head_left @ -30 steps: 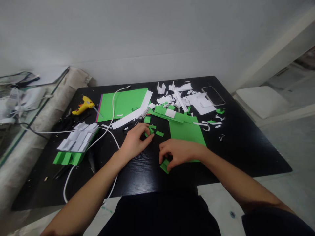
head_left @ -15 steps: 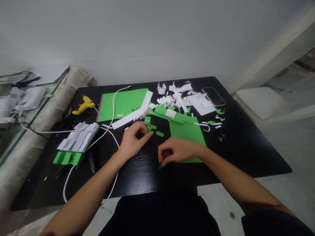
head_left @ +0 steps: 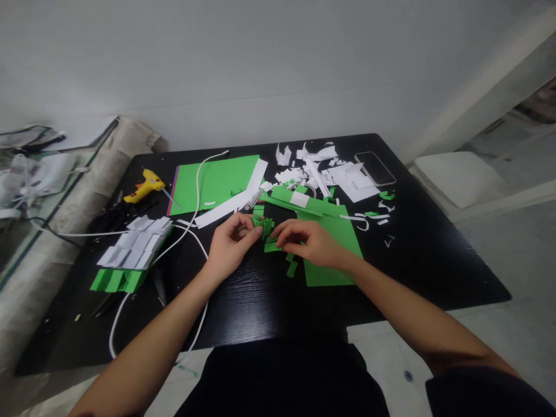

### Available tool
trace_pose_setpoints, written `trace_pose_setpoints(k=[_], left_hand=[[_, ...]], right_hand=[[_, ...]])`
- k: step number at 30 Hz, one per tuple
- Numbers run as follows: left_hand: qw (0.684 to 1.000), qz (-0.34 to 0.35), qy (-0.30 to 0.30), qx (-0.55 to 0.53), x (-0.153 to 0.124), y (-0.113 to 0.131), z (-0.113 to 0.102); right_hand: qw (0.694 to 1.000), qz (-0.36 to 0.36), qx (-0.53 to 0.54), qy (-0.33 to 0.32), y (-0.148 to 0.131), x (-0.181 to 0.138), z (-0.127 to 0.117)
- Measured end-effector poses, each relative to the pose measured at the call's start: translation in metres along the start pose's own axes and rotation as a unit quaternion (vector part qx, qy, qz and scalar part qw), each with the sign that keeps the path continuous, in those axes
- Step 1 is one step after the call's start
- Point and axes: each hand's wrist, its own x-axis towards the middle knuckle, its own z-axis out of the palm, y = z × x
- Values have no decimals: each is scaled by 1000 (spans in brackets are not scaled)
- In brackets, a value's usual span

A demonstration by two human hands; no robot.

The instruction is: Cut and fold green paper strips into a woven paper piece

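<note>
Left hand (head_left: 232,242) pinches green scraps (head_left: 263,223) beside the green sheet (head_left: 336,269). Right hand (head_left: 311,242) (fingers curled) grips 1 green strip (head_left: 271,247) there.

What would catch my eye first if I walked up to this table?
Most likely the two bare hands close together mid-table, the left hand and right hand pinching small green paper pieces between them. Next, the bright green against the black table: a green sheet by the right hand, and a heap of white paper scraps behind. A yellow glue gun stands out at the far left.
</note>
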Motion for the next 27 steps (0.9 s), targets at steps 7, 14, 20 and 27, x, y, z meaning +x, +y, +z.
trace_pose_setpoints(k=[7, 14, 20, 27], left_hand=[[978, 132, -53, 153, -7, 5, 4], [965, 168, -88, 183, -9, 3, 5], [960, 180, -77, 202, -8, 0, 7], [951, 207, -81, 217, -11, -3, 9]], right_hand=[[998, -10, 21, 63, 13, 0, 8], [990, -16, 73, 124, 15, 0, 15], [963, 63, 228, 131, 12, 2, 17], [940, 125, 299, 106, 18, 5, 18]])
